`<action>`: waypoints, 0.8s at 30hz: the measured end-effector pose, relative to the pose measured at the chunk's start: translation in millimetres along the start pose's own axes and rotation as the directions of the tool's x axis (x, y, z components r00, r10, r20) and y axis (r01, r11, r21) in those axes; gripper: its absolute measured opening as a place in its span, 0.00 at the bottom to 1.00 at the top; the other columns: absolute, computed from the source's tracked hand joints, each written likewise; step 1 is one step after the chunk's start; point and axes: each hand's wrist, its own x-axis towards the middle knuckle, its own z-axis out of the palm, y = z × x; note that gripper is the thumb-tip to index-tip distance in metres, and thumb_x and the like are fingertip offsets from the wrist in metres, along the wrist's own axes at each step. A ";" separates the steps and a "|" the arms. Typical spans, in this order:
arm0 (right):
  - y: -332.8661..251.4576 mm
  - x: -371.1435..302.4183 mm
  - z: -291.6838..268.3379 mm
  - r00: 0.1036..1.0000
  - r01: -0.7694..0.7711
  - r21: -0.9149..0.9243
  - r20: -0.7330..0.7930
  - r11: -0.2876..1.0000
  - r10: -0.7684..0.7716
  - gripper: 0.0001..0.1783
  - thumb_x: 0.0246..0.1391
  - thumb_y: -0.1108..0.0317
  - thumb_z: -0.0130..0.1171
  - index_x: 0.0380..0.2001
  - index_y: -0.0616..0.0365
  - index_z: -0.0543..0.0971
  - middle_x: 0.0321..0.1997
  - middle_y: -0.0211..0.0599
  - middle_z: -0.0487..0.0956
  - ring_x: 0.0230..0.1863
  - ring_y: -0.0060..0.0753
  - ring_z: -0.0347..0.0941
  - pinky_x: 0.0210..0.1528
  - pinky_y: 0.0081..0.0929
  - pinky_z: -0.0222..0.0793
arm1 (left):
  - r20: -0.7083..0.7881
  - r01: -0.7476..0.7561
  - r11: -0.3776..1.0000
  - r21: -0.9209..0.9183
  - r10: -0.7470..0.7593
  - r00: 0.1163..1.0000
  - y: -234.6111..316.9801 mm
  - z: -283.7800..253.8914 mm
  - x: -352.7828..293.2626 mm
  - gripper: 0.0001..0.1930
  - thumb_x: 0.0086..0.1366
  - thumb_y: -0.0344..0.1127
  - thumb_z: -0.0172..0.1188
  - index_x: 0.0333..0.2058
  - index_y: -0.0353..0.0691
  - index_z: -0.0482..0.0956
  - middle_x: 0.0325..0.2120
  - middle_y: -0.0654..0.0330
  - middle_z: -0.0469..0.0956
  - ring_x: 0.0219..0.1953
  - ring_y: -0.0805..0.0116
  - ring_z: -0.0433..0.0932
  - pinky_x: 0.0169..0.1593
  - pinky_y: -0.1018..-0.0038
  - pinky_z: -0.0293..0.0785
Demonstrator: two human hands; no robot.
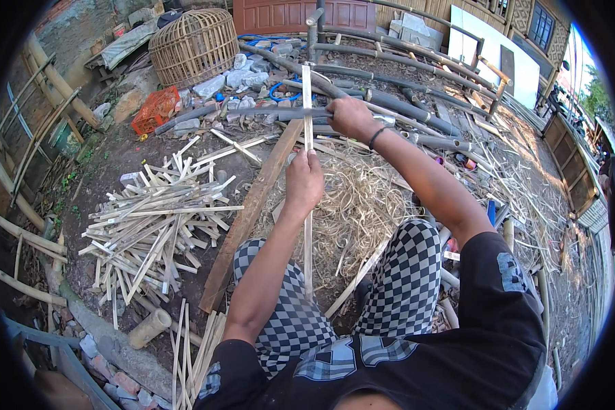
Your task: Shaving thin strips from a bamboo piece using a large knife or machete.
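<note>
While left hand (305, 181) grips it and right hand (353, 119) a knife (277, 111), pale strip (308, 239), long, narrow, straight

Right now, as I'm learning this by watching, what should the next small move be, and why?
Probably a light stroke of the blade outward along the strip: the right hand holds the blade crosswise to it, beyond the left hand gripping it.

Big checked grey-blue shapes (326, 362), a bit like letters or numbers, can be seen on the front of the black shirt (451, 372). Smaller patches (511, 272) are shown on its two sleeves (482, 273). No word can be clearly read.
</note>
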 end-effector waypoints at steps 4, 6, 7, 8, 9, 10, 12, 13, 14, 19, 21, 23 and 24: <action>43.4 29.6 7.4 0.986 -0.167 -0.033 -0.027 0.985 0.166 0.14 0.49 0.65 0.58 0.32 0.65 0.83 0.36 0.57 0.83 0.41 0.55 0.81 0.46 0.45 0.78 | 0.018 -0.063 0.998 0.003 0.063 0.998 0.6 8.3 -8.0 0.15 0.72 0.38 0.46 0.35 0.30 0.74 0.27 0.38 0.78 0.34 0.35 0.78 0.39 0.48 0.70; 27.2 21.0 4.6 0.980 -0.200 0.000 -0.005 0.980 0.200 0.14 0.49 0.64 0.59 0.31 0.64 0.83 0.36 0.57 0.82 0.41 0.55 0.81 0.46 0.45 0.78 | 0.026 -0.037 0.999 -0.017 0.038 0.999 -7.6 2.7 -4.3 0.16 0.72 0.39 0.46 0.34 0.30 0.73 0.26 0.38 0.78 0.34 0.35 0.77 0.39 0.48 0.70; 16.4 16.2 0.8 0.984 -0.177 0.046 0.000 0.983 0.177 0.12 0.49 0.65 0.59 0.32 0.62 0.84 0.35 0.56 0.82 0.40 0.55 0.81 0.47 0.46 0.77 | 0.047 -0.006 0.999 -0.041 0.008 0.999 -12.1 0.2 -3.9 0.16 0.72 0.39 0.46 0.34 0.30 0.73 0.26 0.38 0.78 0.33 0.35 0.77 0.38 0.48 0.70; 7.8 8.8 -7.0 0.985 -0.175 0.044 0.000 0.984 0.175 0.12 0.49 0.65 0.59 0.32 0.62 0.84 0.35 0.56 0.82 0.40 0.55 0.81 0.47 0.46 0.77 | 0.045 -0.006 0.999 -0.043 0.008 0.999 -14.8 2.6 -2.5 0.16 0.72 0.39 0.46 0.34 0.30 0.73 0.26 0.38 0.78 0.33 0.35 0.77 0.38 0.48 0.70; -0.6 3.5 -10.6 0.994 -0.108 0.012 0.031 0.994 0.108 0.13 0.50 0.66 0.57 0.34 0.60 0.84 0.37 0.56 0.82 0.41 0.56 0.81 0.48 0.46 0.77 | 0.022 -0.018 0.999 -0.031 0.019 1.000 -19.0 4.1 0.7 0.16 0.72 0.39 0.46 0.34 0.30 0.73 0.26 0.38 0.77 0.33 0.35 0.77 0.38 0.49 0.70; -9.0 -0.4 -10.9 0.997 -0.037 -0.016 0.064 0.999 0.038 0.14 0.50 0.68 0.55 0.37 0.59 0.85 0.39 0.57 0.82 0.43 0.57 0.80 0.50 0.47 0.76 | -0.002 -0.029 0.999 -0.018 0.029 1.000 -24.4 4.8 2.4 0.16 0.72 0.39 0.46 0.33 0.30 0.73 0.26 0.39 0.77 0.33 0.36 0.78 0.37 0.49 0.70; -6.0 -4.0 -10.0 0.999 -0.017 -0.026 0.049 1.000 0.018 0.13 0.49 0.68 0.55 0.35 0.56 0.85 0.37 0.53 0.83 0.42 0.56 0.81 0.50 0.46 0.76 | 0.004 -0.035 0.999 -0.018 0.035 0.999 -11.8 4.0 -0.2 0.16 0.72 0.39 0.46 0.33 0.30 0.73 0.26 0.39 0.77 0.33 0.36 0.78 0.38 0.49 0.70; -2.9 -2.1 -12.5 1.000 0.008 -0.033 0.029 0.999 -0.007 0.12 0.49 0.68 0.55 0.35 0.56 0.85 0.37 0.52 0.83 0.42 0.56 0.81 0.50 0.46 0.76 | 0.003 -0.038 0.999 -0.013 0.038 0.999 -6.4 2.2 -1.9 0.16 0.72 0.39 0.46 0.34 0.30 0.73 0.26 0.38 0.77 0.34 0.36 0.78 0.38 0.49 0.70; 0.6 1.0 -17.0 0.999 0.035 -0.042 0.008 0.998 -0.035 0.12 0.49 0.68 0.55 0.35 0.56 0.85 0.36 0.51 0.83 0.42 0.56 0.81 0.50 0.46 0.76 | 0.002 -0.037 0.999 -0.016 0.037 0.999 -2.4 1.1 -4.1 0.16 0.72 0.39 0.46 0.34 0.30 0.73 0.26 0.38 0.77 0.34 0.36 0.78 0.38 0.49 0.70; 41.4 37.7 -30.1 0.971 -0.233 -0.050 -0.056 0.971 0.231 0.12 0.52 0.67 0.55 0.35 0.58 0.84 0.39 0.56 0.83 0.44 0.58 0.80 0.50 0.47 0.76 | 0.086 0.001 1.000 -0.029 0.001 0.996 1.9 9.0 -9.1 0.17 0.72 0.40 0.46 0.33 0.30 0.73 0.25 0.40 0.77 0.32 0.38 0.78 0.37 0.51 0.70; 35.4 31.6 -33.4 0.986 -0.151 -0.005 -0.076 0.989 0.150 0.12 0.52 0.66 0.57 0.35 0.61 0.83 0.39 0.58 0.82 0.44 0.58 0.80 0.50 0.47 0.76 | 0.072 -0.006 0.999 -0.045 0.010 0.997 -4.3 6.4 -8.4 0.17 0.72 0.40 0.46 0.33 0.30 0.73 0.24 0.40 0.77 0.31 0.38 0.77 0.36 0.52 0.70; 31.0 31.9 -39.4 0.984 -0.152 0.076 -0.077 0.985 0.158 0.12 0.51 0.66 0.58 0.34 0.62 0.83 0.37 0.59 0.82 0.44 0.59 0.79 0.49 0.47 0.75 | 0.068 -0.015 0.998 -0.067 0.020 0.997 -8.2 9.0 -5.8 0.17 0.72 0.41 0.46 0.32 0.30 0.72 0.23 0.40 0.76 0.29 0.38 0.77 0.36 0.53 0.71; 29.6 29.6 -40.9 0.982 -0.158 0.156 -0.075 0.975 0.171 0.13 0.51 0.65 0.59 0.34 0.64 0.83 0.36 0.59 0.82 0.44 0.61 0.79 0.49 0.48 0.75 | 0.066 -0.017 0.994 -0.109 0.024 0.998 -9.6 11.7 -4.6 0.18 0.73 0.42 0.46 0.31 0.31 0.72 0.21 0.44 0.76 0.26 0.44 0.77 0.33 0.56 0.71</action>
